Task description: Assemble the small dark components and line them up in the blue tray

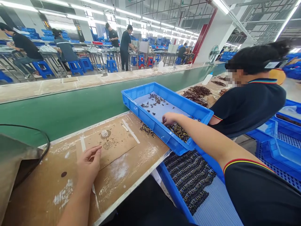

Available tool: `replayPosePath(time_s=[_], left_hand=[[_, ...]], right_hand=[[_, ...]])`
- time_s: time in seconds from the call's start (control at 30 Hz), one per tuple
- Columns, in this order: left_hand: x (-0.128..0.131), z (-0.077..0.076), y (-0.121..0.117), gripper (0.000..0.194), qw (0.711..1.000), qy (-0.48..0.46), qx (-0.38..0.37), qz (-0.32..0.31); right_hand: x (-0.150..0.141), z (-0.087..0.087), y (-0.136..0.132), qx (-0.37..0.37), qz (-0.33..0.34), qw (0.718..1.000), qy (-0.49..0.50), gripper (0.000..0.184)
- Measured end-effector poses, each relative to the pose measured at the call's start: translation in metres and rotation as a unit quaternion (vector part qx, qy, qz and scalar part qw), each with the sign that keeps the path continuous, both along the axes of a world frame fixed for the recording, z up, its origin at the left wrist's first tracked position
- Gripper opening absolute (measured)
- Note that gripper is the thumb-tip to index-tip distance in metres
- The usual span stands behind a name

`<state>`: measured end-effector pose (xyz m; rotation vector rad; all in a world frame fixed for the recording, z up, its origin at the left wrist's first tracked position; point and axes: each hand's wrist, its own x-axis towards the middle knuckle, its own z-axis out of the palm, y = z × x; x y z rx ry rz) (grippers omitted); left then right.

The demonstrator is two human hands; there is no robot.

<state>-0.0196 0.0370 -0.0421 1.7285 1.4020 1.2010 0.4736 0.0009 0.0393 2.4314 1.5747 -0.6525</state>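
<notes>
- Your right hand [168,118]: fingers curled down onto the heap of small dark parts [179,131] in the near corner of the blue plastic tray [164,94] (whether you have pinched one, you cannot tell from this view).
- Your left hand [88,163]: loosely curled, apparently empty, resting on the cardboard sheet [110,144].
- Done: dense, tidy rows of like parts fill much of the lower blue tray [175,194].
- Remaining: that heap, pieces strewn across the tray's pale liner, and a small pile [147,129] on the bench.
- Appearance: dark bodies, brass-coloured ends.
- Beyond: a seated co-worker [246,106] beside a larger dark heap [197,95]; green conveyor belt [70,106] alongside.
</notes>
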Motion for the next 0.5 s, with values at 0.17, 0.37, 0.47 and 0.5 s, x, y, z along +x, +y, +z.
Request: replayPosePath(time_s=[0.17, 0.37, 0.47, 0.5], left_hand=[[0.0, -0.002, 0.001, 0.038, 1.0, -0.014, 0.017, -0.004], [-0.006, 0.028, -0.033, 0.029, 0.995, -0.017, 0.093, 0.011], [-0.027, 0.049, -0.088, 0.016, 0.985, 0.017, 0.173, 0.005], [-0.037, 0.054, -0.11, 0.014, 0.979, 0.034, 0.202, 0.003]], right_hand=[[-0.014, -0.001, -0.001, -0.01, 0.063, 0.996, -0.059, 0.027], [-0.013, 0.03, 0.003, 0.011, 0.087, 0.995, -0.05, 0.016], [-0.019, 0.056, 0.003, 0.052, 0.104, 0.993, 0.015, 0.022], [-0.023, 0.065, 0.004, 0.077, 0.111, 0.988, 0.069, 0.027]])
